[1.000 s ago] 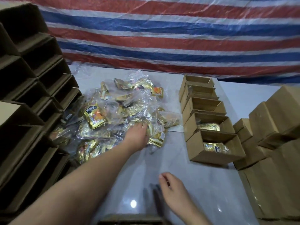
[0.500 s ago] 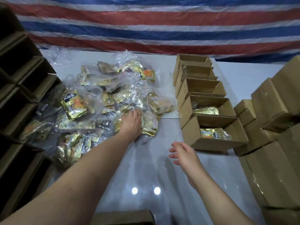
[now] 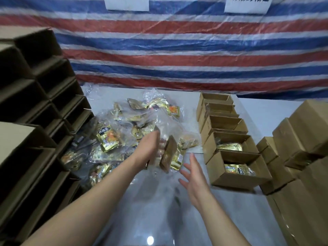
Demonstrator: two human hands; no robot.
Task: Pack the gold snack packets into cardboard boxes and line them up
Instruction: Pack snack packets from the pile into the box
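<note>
on the glossy white worktop [image 3: 145, 210] a heap of gold foil snack packets [image 3: 124, 135] in clear wrap lies left of a row of five open brown cardboard boxes [image 3: 229, 139]; the two nearest boxes each hold a gold packet. left hand [image 3: 149, 148] grips a small gold packet [image 3: 168, 153] lifted on edge at the heap's near side. right hand [image 3: 193, 176] hovers just beside it, fingers spread and holding nothing. stacked empty cartons [image 3: 35, 121] stand left
</note>
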